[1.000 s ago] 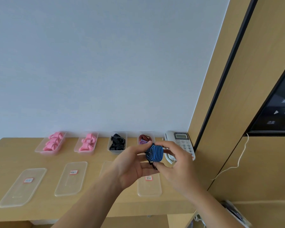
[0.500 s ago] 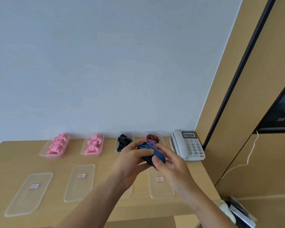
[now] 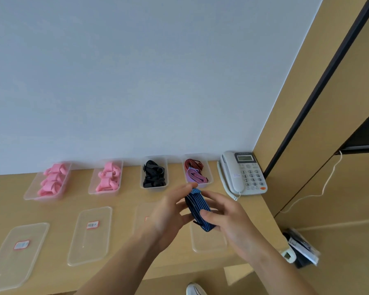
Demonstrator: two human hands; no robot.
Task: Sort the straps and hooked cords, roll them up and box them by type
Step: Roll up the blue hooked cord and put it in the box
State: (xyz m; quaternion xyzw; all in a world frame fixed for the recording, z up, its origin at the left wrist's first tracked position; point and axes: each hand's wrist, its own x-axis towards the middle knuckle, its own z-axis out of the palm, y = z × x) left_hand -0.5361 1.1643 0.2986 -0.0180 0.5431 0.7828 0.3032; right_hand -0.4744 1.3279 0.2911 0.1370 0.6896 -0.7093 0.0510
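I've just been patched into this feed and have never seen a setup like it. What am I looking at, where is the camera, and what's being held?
There is no machine here: you see a person's two bare arms. The single wide-angle camera sits on their head, looking forward and down, so the arms enter from the bottom edge.

The left hand and right hand together hold a rolled blue strap with light stripes above a light wooden table.

Along the wall stand four clear plastic boxes: two with pink straps, one with black straps, one with a red and a purple strap. Nearer the person lie clear flat lids with red-edged labels. A grey desk telephone sits at the table's right end.
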